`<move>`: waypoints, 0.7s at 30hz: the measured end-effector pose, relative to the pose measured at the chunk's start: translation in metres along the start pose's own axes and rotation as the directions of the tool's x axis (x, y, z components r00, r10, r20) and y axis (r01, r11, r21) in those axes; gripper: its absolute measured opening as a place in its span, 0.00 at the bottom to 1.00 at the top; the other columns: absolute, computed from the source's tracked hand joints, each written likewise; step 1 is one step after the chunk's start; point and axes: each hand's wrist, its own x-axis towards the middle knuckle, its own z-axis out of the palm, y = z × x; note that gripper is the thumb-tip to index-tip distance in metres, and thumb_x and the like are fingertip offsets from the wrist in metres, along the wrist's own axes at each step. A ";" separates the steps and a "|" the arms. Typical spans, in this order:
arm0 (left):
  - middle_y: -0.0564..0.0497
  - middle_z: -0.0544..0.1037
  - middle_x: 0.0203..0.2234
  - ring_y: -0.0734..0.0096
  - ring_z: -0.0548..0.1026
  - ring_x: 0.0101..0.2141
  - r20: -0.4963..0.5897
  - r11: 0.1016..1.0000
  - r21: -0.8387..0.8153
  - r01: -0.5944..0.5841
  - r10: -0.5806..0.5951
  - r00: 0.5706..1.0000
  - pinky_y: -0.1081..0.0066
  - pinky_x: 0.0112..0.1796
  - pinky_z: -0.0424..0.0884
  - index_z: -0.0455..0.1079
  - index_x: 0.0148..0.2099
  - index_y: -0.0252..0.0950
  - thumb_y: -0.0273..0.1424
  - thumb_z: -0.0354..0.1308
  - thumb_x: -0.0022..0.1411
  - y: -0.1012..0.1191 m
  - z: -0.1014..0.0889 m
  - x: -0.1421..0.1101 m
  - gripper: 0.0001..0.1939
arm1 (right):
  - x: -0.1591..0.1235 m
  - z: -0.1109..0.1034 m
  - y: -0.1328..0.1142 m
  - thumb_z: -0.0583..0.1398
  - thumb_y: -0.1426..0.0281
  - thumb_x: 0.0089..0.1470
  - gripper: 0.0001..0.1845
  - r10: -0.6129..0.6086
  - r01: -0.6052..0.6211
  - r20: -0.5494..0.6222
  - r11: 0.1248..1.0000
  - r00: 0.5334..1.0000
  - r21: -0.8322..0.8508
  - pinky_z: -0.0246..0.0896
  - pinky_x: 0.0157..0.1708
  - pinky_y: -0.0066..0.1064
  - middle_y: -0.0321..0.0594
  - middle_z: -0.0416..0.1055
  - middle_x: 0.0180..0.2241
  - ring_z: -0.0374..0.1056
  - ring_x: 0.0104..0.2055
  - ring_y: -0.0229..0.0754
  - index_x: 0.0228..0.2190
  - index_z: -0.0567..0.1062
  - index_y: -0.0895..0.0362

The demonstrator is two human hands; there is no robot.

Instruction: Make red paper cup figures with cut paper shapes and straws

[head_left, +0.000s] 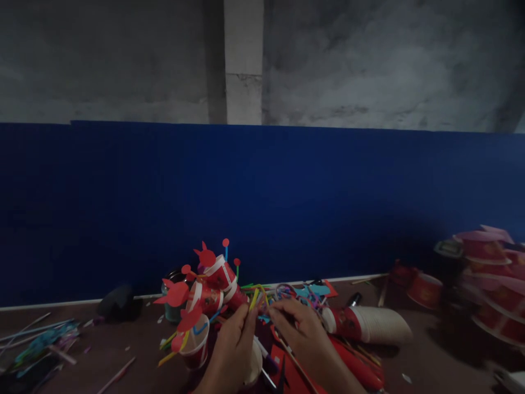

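Note:
My left hand (pixel 233 346) is closed near the table's middle, thumb against fingers, around a yellow drinking straw (pixel 254 298) that rises from its fingertips. Just to its right, my right hand (pixel 302 335) has its thumb and fingers pinched together; whatever lies between them is too small to make out. A white paper cup (pixel 255 362) stands partly hidden under my left hand. Left of it are several red-and-white paper cups (pixel 204 298) with red paper shapes (pixel 177 294) and straw pieces attached. A blue bent straw (pixel 200 329) shows at the nearest cup.
A stack of paper cups (pixel 379 325) lies on its side at right, beside a red object (pixel 359 364). Farther right are blurred red paper bowls (pixel 492 279). Straws and scraps (pixel 49 342) lie at far left. A blue wall panel (pixel 262 202) runs behind the table.

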 end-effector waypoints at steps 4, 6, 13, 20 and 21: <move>0.53 0.74 0.26 0.70 0.71 0.30 0.099 0.999 -0.017 -0.040 0.042 0.994 0.75 0.33 0.66 0.66 0.32 0.38 0.41 0.44 0.65 0.001 0.003 -0.002 0.16 | 0.001 0.001 0.005 0.52 0.63 0.58 0.16 0.005 -0.005 0.017 1.000 1.000 0.006 0.56 0.28 0.26 0.36 0.70 0.25 0.63 0.28 0.38 0.27 0.74 0.56; 0.51 0.75 0.28 0.69 0.73 0.32 0.129 0.997 0.009 -0.079 0.077 0.989 0.74 0.35 0.66 0.67 0.34 0.38 0.38 0.43 0.65 0.004 0.002 -0.003 0.15 | 0.001 0.001 0.007 0.52 0.63 0.58 0.16 0.006 -0.005 0.024 1.000 1.000 -0.002 0.54 0.26 0.25 0.35 0.68 0.24 0.62 0.27 0.37 0.25 0.73 0.57; 0.48 0.78 0.34 0.67 0.75 0.34 0.179 0.970 0.200 -0.137 0.102 0.979 0.73 0.36 0.65 0.67 0.41 0.38 0.32 0.41 0.66 0.012 -0.003 -0.006 0.13 | 0.001 0.001 0.004 0.53 0.65 0.57 0.14 -0.004 0.005 0.015 0.999 1.000 -0.041 0.57 0.30 0.26 0.36 0.71 0.26 0.65 0.30 0.38 0.26 0.75 0.56; 0.50 0.77 0.26 0.69 0.73 0.26 0.179 0.952 0.293 -0.091 0.039 0.983 0.74 0.29 0.64 0.67 0.40 0.38 0.33 0.40 0.66 0.019 -0.005 -0.009 0.14 | -0.001 0.001 0.000 0.52 0.65 0.58 0.15 0.002 -0.001 0.009 0.999 1.000 -0.043 0.56 0.29 0.25 0.36 0.72 0.25 0.64 0.28 0.38 0.26 0.75 0.57; 0.50 0.77 0.27 0.68 0.73 0.27 0.160 0.961 0.266 -0.074 0.031 0.987 0.73 0.31 0.64 0.68 0.40 0.39 0.33 0.40 0.65 0.019 -0.005 -0.009 0.14 | -0.001 0.001 0.000 0.52 0.65 0.58 0.15 0.000 0.001 0.006 0.999 1.000 -0.033 0.56 0.29 0.25 0.36 0.71 0.25 0.64 0.28 0.38 0.25 0.75 0.57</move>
